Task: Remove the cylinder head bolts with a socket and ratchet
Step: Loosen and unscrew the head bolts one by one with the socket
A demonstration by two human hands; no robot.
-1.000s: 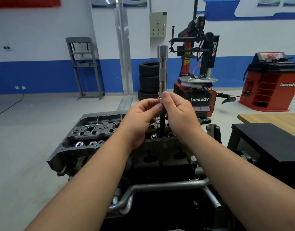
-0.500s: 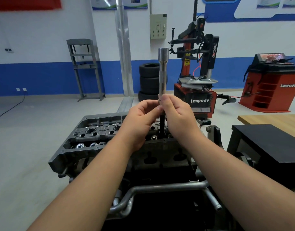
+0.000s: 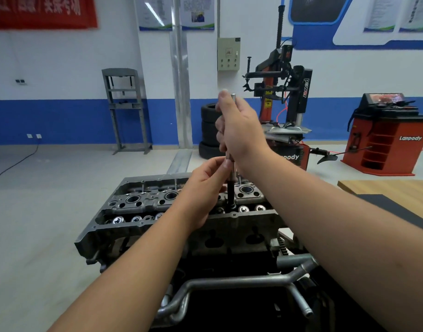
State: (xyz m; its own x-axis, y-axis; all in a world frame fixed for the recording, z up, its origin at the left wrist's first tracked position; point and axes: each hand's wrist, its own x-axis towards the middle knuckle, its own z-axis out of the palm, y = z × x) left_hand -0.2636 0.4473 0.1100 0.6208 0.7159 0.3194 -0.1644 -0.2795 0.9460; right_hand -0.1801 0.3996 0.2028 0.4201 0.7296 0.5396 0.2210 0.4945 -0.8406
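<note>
Both hands grip a smooth, shiny metal rod [image 3: 233,167] standing straight at twelve o'clock: right hand [image 3: 239,130] wrapped high, left hand [image 3: 205,185] pinching low.

Right hand [image 3: 241,130] raised, fingers wrapped in a closed grip; left hand [image 3: 203,188] lower, fingertips pinched.

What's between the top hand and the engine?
In the head view, the left hand pinches the long socket tool there, below the right hand and above the cylinder head.

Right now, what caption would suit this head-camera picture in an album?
Right hand grips the upright socket extension near its top, left hand pinches it lower, over the cylinder head.
</note>
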